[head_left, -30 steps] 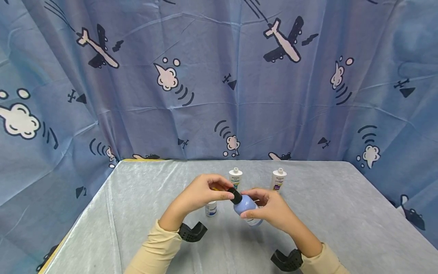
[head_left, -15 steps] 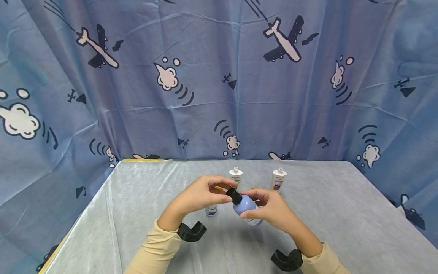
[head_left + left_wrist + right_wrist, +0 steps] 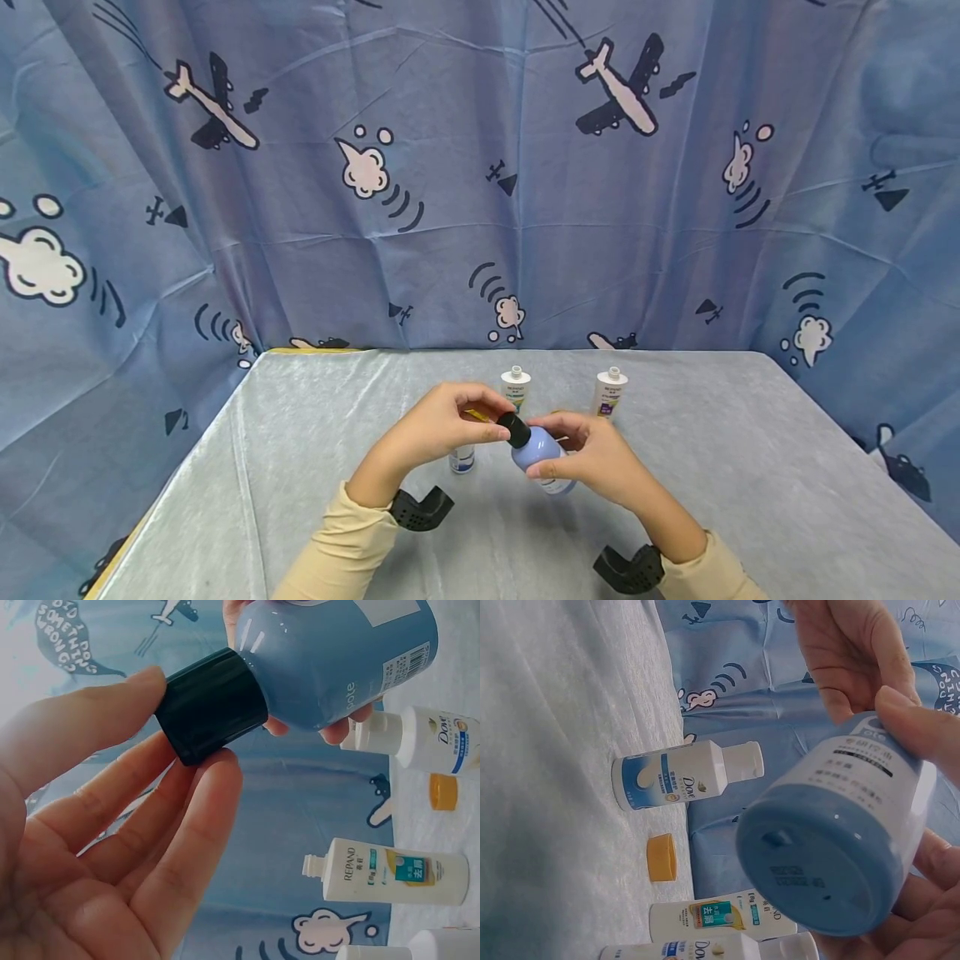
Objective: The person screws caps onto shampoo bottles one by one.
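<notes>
Right now the blue bottle (image 3: 537,451) hangs above the middle of the table (image 3: 750,467), tilted so its black cap (image 3: 514,429) points up and to the left. The right hand (image 3: 592,454) grips its body, while the left hand (image 3: 442,425) pinches the cap between thumb and fingers. Gray cloth stretches away on both sides of the arms, so the left and right edges lie well apart from the bottle; the far edge runs along a blue curtain (image 3: 465,100) printed with airplanes. Room is tighter in front. A small white-and-blue bottle (image 3: 462,463) stands just beyond the left hand, which hides its top in the head view. Farther back are a teal-labelled bottle (image 3: 515,390) and, to its right, a purple-labelled bottle (image 3: 609,393), both upright with bare white necks. The left wrist view shows a second white-and-blue bottle (image 3: 442,742), partly covered by the right hand's fingertips. On the cloth, a yellow cap (image 3: 661,858) shows in the right wrist view, between the small white-and-blue bottle and the teal-labelled bottle.
</notes>
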Demonstrator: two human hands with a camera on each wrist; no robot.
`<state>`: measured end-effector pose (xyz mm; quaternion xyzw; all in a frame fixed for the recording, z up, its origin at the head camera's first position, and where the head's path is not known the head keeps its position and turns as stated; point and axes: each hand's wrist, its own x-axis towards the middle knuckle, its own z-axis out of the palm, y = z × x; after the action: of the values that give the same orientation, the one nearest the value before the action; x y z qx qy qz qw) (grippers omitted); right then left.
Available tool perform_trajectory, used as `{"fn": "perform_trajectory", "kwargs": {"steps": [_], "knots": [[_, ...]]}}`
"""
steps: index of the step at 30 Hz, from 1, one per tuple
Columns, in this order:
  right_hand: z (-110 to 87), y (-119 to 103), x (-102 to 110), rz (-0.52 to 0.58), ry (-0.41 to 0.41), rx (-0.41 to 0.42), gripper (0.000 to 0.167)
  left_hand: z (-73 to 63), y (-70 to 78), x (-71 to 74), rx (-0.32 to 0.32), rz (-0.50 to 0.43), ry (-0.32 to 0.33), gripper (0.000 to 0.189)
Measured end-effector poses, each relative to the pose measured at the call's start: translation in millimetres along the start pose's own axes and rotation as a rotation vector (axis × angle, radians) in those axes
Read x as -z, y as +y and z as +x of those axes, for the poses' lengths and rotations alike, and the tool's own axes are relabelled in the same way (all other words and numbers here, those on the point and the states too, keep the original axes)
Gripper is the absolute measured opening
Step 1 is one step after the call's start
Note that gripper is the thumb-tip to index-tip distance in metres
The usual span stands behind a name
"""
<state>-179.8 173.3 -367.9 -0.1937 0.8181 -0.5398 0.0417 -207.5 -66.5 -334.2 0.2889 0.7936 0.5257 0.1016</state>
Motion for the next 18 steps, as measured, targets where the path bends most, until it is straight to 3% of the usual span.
{"fn": "perform_trajectory", "kwargs": {"steps": [9, 18], "knots": [[-1.6, -2.1, 1.1, 0.023, 0.0, 0.01, 0.054, -0.7, 0.6, 1.2, -0.021, -0.056, -0.059, 0.033], [-1.7, -4.7, 1.5, 0.03, -0.004, 0.008, 0.054, 1.5, 0.1, -0.6, 0.013, -0.003, 0.023, 0.025]]}}
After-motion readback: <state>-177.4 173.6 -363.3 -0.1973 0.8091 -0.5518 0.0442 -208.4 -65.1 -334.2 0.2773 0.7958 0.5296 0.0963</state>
